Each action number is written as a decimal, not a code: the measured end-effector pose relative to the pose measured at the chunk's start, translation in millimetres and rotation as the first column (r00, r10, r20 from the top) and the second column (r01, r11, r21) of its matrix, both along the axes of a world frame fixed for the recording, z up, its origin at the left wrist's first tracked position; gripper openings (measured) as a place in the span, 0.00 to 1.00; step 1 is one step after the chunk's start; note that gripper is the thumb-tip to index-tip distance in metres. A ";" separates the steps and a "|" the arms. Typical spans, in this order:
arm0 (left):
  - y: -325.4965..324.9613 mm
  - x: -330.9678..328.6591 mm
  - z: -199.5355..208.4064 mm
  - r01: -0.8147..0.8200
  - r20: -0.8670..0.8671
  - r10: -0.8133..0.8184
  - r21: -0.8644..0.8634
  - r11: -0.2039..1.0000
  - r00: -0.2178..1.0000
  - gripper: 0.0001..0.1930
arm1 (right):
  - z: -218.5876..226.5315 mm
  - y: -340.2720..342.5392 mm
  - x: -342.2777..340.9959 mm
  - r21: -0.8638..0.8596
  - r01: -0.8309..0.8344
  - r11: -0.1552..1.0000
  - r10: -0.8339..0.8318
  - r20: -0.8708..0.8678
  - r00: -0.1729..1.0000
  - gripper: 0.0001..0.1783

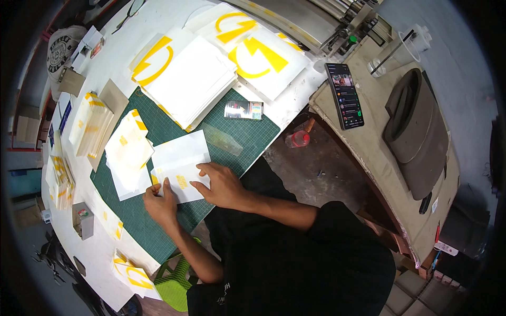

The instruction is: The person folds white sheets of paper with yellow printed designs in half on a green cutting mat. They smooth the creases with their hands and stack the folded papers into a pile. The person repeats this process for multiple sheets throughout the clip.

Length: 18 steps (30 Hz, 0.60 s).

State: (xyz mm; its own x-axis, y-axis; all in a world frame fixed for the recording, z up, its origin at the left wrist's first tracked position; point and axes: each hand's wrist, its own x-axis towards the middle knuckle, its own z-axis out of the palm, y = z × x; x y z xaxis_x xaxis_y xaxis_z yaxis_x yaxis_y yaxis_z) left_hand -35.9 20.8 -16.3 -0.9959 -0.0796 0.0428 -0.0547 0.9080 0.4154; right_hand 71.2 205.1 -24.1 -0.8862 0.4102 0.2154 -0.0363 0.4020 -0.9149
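On the green cutting mat [126, 221], a folded white paper sheet [182, 150] with yellow print lies in front of me. My left hand [162, 206] is closed at its near left corner, with the thumb on top and the fingers curled at the edge. The right hand [224, 188] rests on the sheet's right side, thumb and index finger apart and stretched over it. Just left of the sheet is a loose pile of similar folded papers [126, 142]. A clear plastic strip [222, 139] lies beyond my right hand.
A tall stack of white sheets [190, 73] stands at the mat's far side, by a small shiny card-like item [243, 110]. Bundles of folded papers [92, 126] line the left. To the right, a phone [345, 96] lies on a brown table [369, 137]; a red-capped bottle [299, 139] is below.
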 end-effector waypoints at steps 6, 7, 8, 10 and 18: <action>13.0 9.6 -4.6 0.007 -0.290 -0.044 -0.125 0.992 0.956 0.33 | 2.4 3.6 3.8 -0.055 -0.033 0.998 0.034 0.013 0.999 0.23; 15.7 9.3 0.9 -0.002 -0.217 -0.019 -0.096 0.995 0.976 0.33 | 2.4 3.3 3.8 -0.050 -0.030 0.998 0.031 0.007 1.000 0.23; 19.5 9.3 10.8 -0.013 -0.141 0.003 -0.068 0.998 0.990 0.33 | 2.0 2.9 3.7 -0.046 -0.027 0.999 0.027 0.000 1.000 0.23; 22.6 9.5 18.4 -0.027 -0.042 0.026 -0.028 0.999 0.999 0.32 | -0.6 2.0 2.7 -0.021 -0.014 1.000 0.014 -0.028 1.000 0.22; 16.6 2.9 4.7 -0.003 -0.066 0.003 0.004 1.000 0.998 0.30 | 21.7 17.3 14.2 -0.083 -0.003 0.997 -0.003 -0.069 0.998 0.21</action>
State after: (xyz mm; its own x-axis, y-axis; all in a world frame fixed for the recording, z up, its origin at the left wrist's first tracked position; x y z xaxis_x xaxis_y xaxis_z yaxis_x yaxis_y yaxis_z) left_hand -33.1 37.4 -11.6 -0.9907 -0.0832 0.1078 -0.0303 0.9064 0.4214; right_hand 85.4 222.4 -2.4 -0.8704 0.4293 0.2412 -0.1004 0.3249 -0.9404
